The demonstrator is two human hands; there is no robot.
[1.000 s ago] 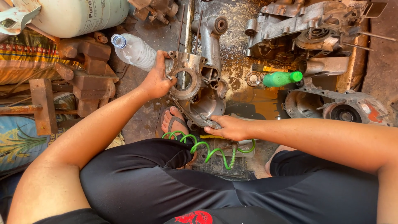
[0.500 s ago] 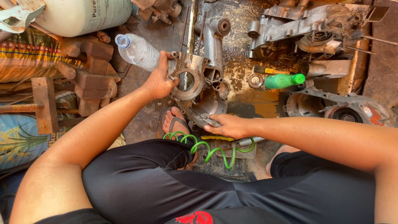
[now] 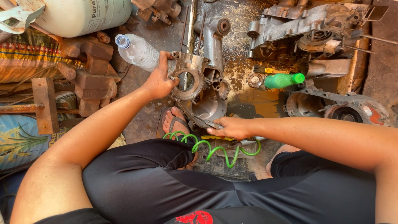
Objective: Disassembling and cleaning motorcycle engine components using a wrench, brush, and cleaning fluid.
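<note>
the left hand (image 3: 159, 81) gripped the upper left rim of the engine casing (image 3: 202, 83), just beside a clear bottle (image 3: 139, 52). the casing stood between both hands; the right hand (image 3: 232, 126) clasped its lower edge above a green coiled hose (image 3: 207, 147).

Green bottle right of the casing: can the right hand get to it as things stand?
Probably yes. The green bottle lies in the open past the right hand, with nothing over it, but that hand is gripping the engine casing's lower edge and must let go first.

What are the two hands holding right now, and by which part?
Both hold the grey metal engine casing: left hand grips its upper left edge beside the round opening, right hand holds its lower edge.
</note>
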